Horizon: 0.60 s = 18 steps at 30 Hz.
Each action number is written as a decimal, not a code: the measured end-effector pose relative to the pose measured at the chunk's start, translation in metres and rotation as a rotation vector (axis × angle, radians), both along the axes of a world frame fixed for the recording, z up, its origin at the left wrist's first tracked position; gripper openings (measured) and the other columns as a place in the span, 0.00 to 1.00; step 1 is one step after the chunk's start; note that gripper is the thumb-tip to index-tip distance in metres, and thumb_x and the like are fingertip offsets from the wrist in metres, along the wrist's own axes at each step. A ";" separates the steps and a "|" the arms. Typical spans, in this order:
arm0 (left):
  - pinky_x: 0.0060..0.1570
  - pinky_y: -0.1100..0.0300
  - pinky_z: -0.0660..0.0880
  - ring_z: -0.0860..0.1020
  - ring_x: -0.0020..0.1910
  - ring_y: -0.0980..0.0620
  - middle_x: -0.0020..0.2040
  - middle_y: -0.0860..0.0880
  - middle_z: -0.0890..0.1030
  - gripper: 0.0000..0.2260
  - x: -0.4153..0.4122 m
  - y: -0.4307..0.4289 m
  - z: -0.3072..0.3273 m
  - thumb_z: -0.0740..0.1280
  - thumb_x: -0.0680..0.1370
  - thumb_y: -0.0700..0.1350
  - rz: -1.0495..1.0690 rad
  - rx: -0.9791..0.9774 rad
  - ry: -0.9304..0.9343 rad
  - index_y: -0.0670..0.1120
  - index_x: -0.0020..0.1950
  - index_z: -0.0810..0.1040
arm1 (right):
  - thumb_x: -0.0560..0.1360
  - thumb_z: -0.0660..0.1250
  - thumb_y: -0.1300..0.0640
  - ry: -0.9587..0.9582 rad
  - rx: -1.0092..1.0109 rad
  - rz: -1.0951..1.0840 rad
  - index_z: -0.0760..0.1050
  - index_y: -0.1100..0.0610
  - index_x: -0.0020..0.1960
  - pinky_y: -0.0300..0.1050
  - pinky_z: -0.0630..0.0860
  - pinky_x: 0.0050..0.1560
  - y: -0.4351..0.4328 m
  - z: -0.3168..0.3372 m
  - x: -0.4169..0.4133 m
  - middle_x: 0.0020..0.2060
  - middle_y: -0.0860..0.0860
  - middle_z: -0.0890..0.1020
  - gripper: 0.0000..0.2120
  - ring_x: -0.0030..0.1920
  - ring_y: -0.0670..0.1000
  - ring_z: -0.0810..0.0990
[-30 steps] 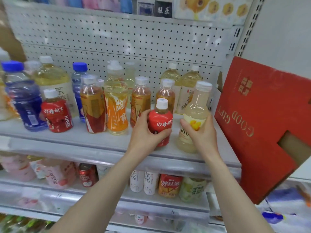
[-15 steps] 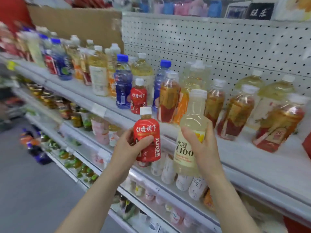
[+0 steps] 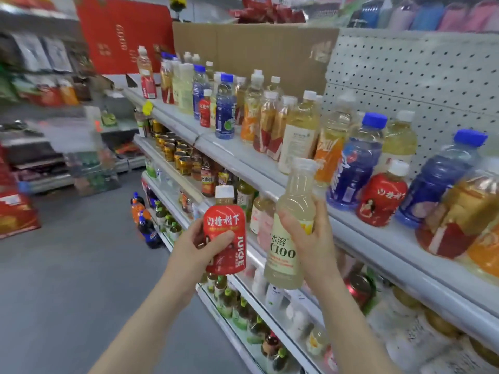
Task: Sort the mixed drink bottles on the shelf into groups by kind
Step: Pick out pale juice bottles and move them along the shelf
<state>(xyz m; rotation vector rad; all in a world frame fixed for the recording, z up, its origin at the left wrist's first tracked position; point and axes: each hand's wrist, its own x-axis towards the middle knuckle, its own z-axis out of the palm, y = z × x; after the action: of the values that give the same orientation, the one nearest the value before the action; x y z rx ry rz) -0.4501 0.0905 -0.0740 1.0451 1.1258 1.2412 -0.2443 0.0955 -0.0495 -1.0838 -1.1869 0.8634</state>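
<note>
The left hand [image 3: 197, 247] grips a red juice bottle [image 3: 225, 236] and the right hand [image 3: 310, 238] grips a pale C100 bottle [image 3: 290, 233], both held in front of the shelf [image 3: 270, 171]. Mixed bottles stand along it, including what looks like a matching red bottle [image 3: 380, 195] just right of the hands.

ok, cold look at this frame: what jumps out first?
Two bottles held up mid-frame: the left hand grips a squat red juice bottle, the right hand a taller pale C100 bottle, both in front of the shelf. Behind them mixed bottles crowd that shelf, and a big red box stands out upper left.
</note>
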 end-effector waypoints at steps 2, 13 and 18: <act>0.53 0.47 0.81 0.84 0.53 0.47 0.56 0.50 0.85 0.39 -0.026 0.020 0.002 0.79 0.55 0.61 0.005 0.005 0.007 0.53 0.65 0.76 | 0.73 0.75 0.52 -0.021 0.008 -0.015 0.72 0.46 0.62 0.64 0.79 0.60 0.023 0.002 -0.027 0.51 0.48 0.85 0.21 0.52 0.51 0.85; 0.54 0.50 0.81 0.83 0.54 0.50 0.55 0.53 0.84 0.35 -0.090 0.154 0.001 0.79 0.55 0.60 -0.040 0.023 -0.011 0.57 0.61 0.76 | 0.75 0.74 0.55 -0.029 0.010 -0.029 0.71 0.46 0.64 0.50 0.83 0.49 0.148 -0.003 -0.089 0.49 0.44 0.85 0.21 0.49 0.48 0.86; 0.55 0.51 0.79 0.81 0.56 0.49 0.56 0.52 0.82 0.32 -0.106 0.229 0.005 0.82 0.61 0.56 -0.061 0.025 -0.005 0.58 0.61 0.74 | 0.76 0.72 0.58 -0.056 0.030 -0.062 0.70 0.46 0.64 0.38 0.80 0.45 0.217 -0.002 -0.106 0.46 0.39 0.84 0.20 0.47 0.43 0.85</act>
<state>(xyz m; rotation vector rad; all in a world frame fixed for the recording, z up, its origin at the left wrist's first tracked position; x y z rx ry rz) -0.5559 0.3200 -0.0694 1.0862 1.0694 1.2117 -0.3501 0.3127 -0.0519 -1.1209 -1.2031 0.7695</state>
